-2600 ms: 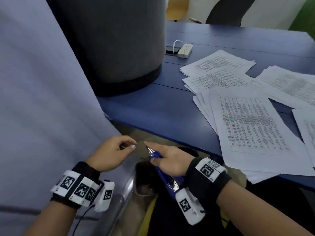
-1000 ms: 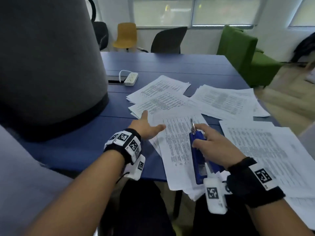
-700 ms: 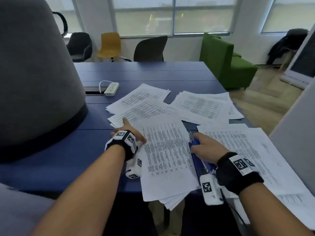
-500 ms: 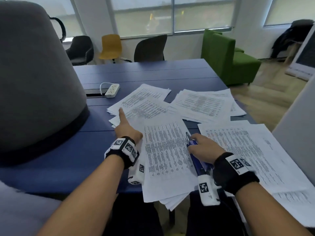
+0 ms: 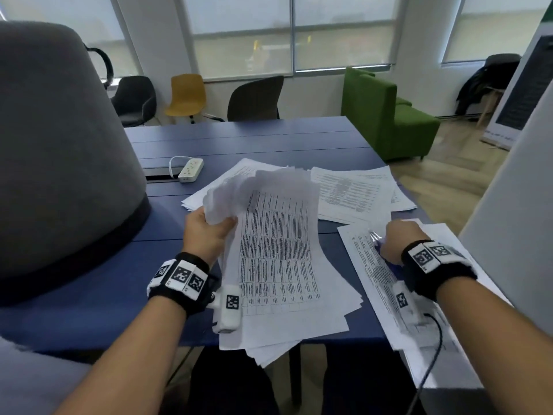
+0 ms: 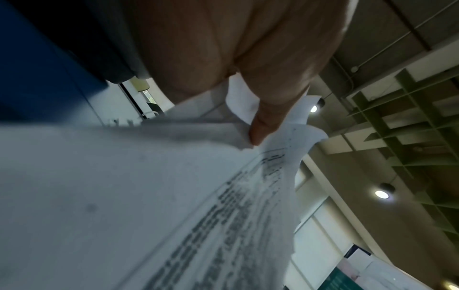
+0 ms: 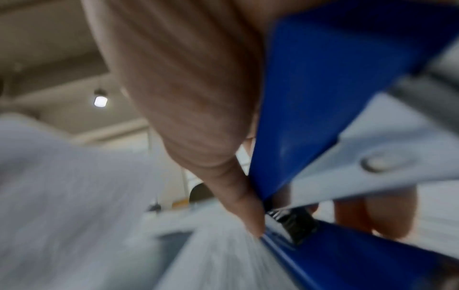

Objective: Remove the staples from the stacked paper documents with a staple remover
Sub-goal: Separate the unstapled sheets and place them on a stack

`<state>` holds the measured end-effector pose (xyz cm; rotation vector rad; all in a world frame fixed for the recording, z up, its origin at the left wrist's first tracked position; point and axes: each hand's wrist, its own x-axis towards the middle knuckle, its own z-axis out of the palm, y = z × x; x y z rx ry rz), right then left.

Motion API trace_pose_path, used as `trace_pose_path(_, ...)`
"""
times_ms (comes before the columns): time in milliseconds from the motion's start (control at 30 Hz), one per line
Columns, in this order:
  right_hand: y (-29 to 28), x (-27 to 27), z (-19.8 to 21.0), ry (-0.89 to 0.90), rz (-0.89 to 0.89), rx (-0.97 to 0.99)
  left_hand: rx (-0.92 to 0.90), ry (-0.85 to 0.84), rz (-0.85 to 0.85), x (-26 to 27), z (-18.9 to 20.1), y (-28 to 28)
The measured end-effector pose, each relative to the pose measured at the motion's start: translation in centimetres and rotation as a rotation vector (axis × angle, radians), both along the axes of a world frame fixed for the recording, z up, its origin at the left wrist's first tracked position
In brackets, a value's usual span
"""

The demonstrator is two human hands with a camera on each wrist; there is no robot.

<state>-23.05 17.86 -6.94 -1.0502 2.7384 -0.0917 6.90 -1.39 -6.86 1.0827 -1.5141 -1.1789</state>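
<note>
Two hands work: left hand (image 5: pixel 206 232) pinches the printed white paper stack's (image 5: pixel 278 250) lifted far corner; right hand (image 5: pixel 399 241) grips a blue staple remover (image 7: pixel 330 102), tip pointing away.

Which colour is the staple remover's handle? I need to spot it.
Blue staple remover, clearest in the right wrist view.

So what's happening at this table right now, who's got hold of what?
A person is working through printed documents at a blue table. Their left hand grips the top corner of a stapled document, lifting and curling its pages off the stack. Their right hand holds a blue staple remover, resting on another document to the right. The remover isn't at a staple yet. More papers lie spread further back.
</note>
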Motion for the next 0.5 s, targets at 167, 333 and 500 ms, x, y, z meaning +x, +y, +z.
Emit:
trace_pose_path(167,0.0,1.0,0.4,0.114,0.009,-0.015,-0.015,0.164,-0.081,0.7,3.1,1.2)
trace_pose_path(333,-1.4,5.0,5.1,-0.458,0.23,-0.747,-0.061,0.315,-0.155,1.8,6.4,1.9)
trace_pose_path(500,-2.4,9.0,7.1,-1.036,0.442,-1.19,-0.159,0.286,-0.272,2.1,9.1,3.5)
